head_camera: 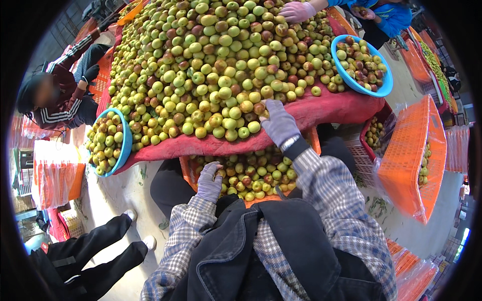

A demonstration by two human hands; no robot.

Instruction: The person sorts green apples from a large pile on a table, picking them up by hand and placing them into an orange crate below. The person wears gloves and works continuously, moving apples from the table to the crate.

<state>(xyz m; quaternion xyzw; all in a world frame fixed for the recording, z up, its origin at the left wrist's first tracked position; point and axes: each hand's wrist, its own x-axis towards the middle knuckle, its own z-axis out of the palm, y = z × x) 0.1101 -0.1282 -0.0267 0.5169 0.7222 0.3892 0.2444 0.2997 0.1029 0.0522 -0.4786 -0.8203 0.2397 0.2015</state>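
Note:
A large heap of green and reddish-brown jujubes [211, 67] lies on a red cloth [211, 146] before me. At the heap's front edge is my right hand [279, 122], in a pale purple glove, with thumb and fingers around a jujube [267, 113]. My left hand [209, 182], gloved alike, hovers with curled fingers at the left side of an orange crate [187, 173] between my knees. Jujubes [260, 175] fill what shows of that crate, and its far side is under the cloth. Whether a fruit sits between my left fingers is unclear.
Blue basins of jujubes stand left [126, 141] and right [388, 84]. A person [60, 94] sits at the left; another person's gloved hand [297, 12] touches the heap's far side. Someone in dark trousers [94, 240] stands behind left. A plastic-lined orange crate [408, 161] is at right.

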